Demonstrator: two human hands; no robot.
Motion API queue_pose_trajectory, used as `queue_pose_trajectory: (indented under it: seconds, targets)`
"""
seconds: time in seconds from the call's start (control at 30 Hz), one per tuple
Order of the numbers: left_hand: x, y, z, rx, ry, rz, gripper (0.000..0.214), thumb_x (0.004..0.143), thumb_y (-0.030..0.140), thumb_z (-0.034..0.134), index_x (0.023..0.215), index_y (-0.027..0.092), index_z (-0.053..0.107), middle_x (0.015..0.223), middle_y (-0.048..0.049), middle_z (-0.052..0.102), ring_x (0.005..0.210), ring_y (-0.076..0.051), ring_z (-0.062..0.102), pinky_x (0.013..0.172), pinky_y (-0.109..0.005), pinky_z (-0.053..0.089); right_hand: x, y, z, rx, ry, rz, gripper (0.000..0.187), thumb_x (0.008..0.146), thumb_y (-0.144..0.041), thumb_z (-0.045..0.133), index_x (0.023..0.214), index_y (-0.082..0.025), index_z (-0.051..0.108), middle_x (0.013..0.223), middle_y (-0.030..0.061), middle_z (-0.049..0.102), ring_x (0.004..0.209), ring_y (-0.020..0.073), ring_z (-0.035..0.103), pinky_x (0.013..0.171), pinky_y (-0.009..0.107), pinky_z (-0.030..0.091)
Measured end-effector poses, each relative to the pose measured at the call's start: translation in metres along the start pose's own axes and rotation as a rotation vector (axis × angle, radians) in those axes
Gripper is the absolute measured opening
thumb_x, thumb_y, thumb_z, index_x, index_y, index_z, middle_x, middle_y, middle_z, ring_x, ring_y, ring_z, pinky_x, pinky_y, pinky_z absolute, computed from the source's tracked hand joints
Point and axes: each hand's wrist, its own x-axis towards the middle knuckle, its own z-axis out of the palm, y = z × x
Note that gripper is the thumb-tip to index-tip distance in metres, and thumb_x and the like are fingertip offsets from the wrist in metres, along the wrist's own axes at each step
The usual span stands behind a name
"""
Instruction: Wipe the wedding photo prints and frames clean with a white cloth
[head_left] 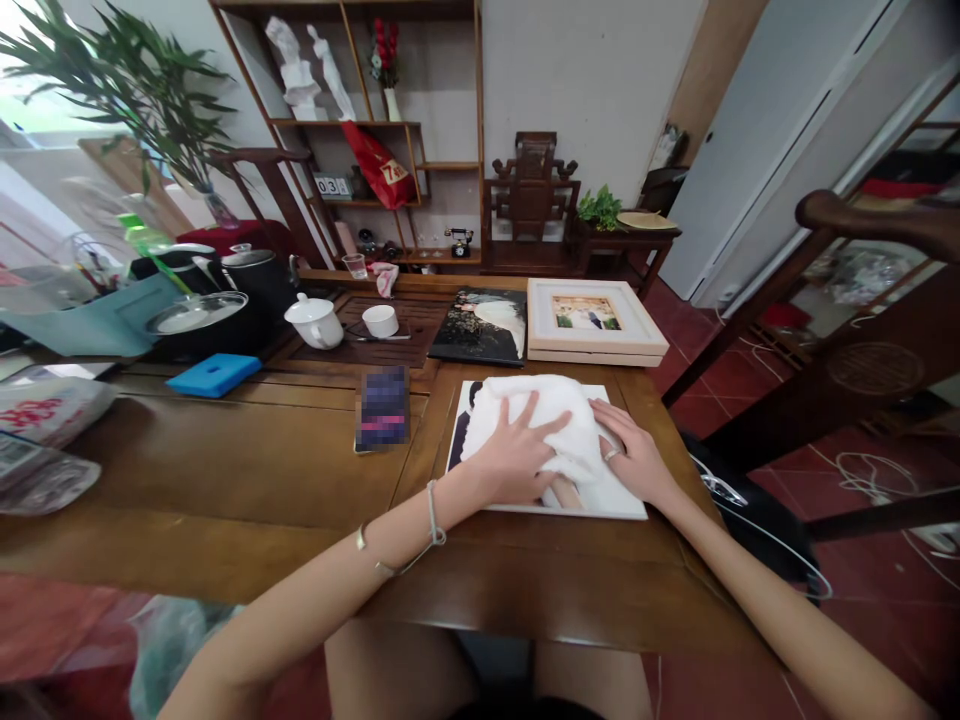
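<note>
A photo print or panel [615, 495] with a white edge lies flat on the wooden table near its front right. Over most of it a folded white cloth [577, 400] is spread. My left hand [514, 450] lies on the cloth, palm down, its fingers spread wide and pressing on the fabric. At the panel's right side my right hand [636, 455] rests with its fingers stretched out, touching the panel beside the cloth's edge. Much of the picture is hidden under the cloth and my hands; a dark-clothed figure shows at its left.
Behind the panel lie a dark photo album [480, 325] and a white framed picture [596, 320]. Left of it are a phone [382, 408], a blue box [214, 375], a lidded white teapot [315, 322] and a white cup [380, 320]. A wooden chair [825, 360] stands right.
</note>
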Motion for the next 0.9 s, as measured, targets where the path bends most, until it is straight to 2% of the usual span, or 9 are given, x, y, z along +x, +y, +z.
queue_pose_trajectory:
  seconds: [0.13,0.2,0.3,0.5,0.63,0.7,0.77,0.9]
  targets:
    - [-0.027,0.019,-0.003,-0.001,0.011,0.091,0.03,0.087,0.032,0.053,0.108,0.025,0.072,0.157,0.002,0.032,0.143,-0.049,0.019,0.104,-0.075,0.028,0.0,-0.001,0.0,0.008,-0.005,-0.007,0.045,0.085,-0.023,0.049,0.128,-0.017,0.061,0.136,0.0141,0.058,0.131,0.0286,0.049,0.111,0.053,0.037]
    - [-0.033,0.021,-0.005,-0.001,0.015,0.11,0.029,0.087,0.031,0.053,0.107,0.025,0.072,0.157,0.0026,0.033,0.142,-0.049,0.022,0.104,-0.072,0.031,0.001,-0.002,-0.001,0.013,-0.013,-0.009,0.044,0.086,-0.023,0.048,0.128,-0.018,0.061,0.136,0.0128,0.058,0.131,0.0277,0.048,0.112,0.052,0.036]
    - [-0.026,0.013,-0.006,-0.016,-0.004,0.091,0.028,0.087,0.032,0.054,0.108,0.027,0.072,0.155,0.0036,0.036,0.142,-0.047,0.024,0.105,-0.07,0.031,0.001,-0.002,-0.001,0.002,-0.016,-0.006,0.045,0.086,-0.023,0.048,0.128,-0.018,0.061,0.137,0.0135,0.058,0.131,0.0283,0.048,0.111,0.053,0.036]
    - [0.019,-0.016,-0.004,-0.006,-0.003,-0.026,0.034,0.094,0.039,0.047,0.117,0.028,0.068,0.155,0.0014,0.036,0.143,-0.045,0.022,0.105,-0.074,0.025,0.001,0.0,0.001,0.02,0.01,-0.014,0.043,0.087,-0.028,0.05,0.127,-0.017,0.062,0.133,0.0152,0.06,0.13,0.0317,0.049,0.109,0.055,0.038]
    - [0.038,-0.011,0.0,0.019,0.054,-0.169,0.035,0.095,0.038,0.044,0.117,0.024,0.068,0.155,-0.0021,0.038,0.141,-0.047,0.025,0.103,-0.075,0.028,0.001,0.0,0.0,0.025,0.005,0.013,0.041,0.087,-0.029,0.051,0.125,-0.02,0.063,0.133,0.0125,0.06,0.13,0.0317,0.049,0.108,0.055,0.039]
    - [0.039,-0.001,0.002,0.022,0.056,-0.224,0.036,0.095,0.038,0.044,0.114,0.022,0.07,0.155,-0.0036,0.038,0.14,-0.05,0.026,0.1,-0.075,0.032,0.001,0.0,0.0,0.03,0.0,0.01,0.042,0.086,-0.027,0.051,0.126,-0.021,0.063,0.134,0.0122,0.06,0.131,0.0313,0.048,0.108,0.055,0.039]
    - [0.033,0.009,0.001,0.01,0.008,-0.24,0.036,0.095,0.039,0.045,0.112,0.021,0.071,0.155,-0.0044,0.037,0.139,-0.052,0.026,0.098,-0.076,0.034,0.001,0.0,-0.001,0.045,-0.005,-0.013,0.045,0.084,-0.024,0.051,0.128,-0.02,0.062,0.135,0.0124,0.059,0.131,0.031,0.048,0.109,0.055,0.038]
    - [0.008,0.01,-0.007,-0.06,-0.092,-0.099,0.033,0.094,0.035,0.048,0.114,0.022,0.071,0.155,-0.0016,0.036,0.142,-0.049,0.02,0.103,-0.075,0.029,0.0,0.001,0.0,0.04,-0.005,-0.009,0.045,0.086,-0.025,0.049,0.129,-0.019,0.061,0.137,0.0135,0.057,0.131,0.0295,0.048,0.11,0.054,0.038]
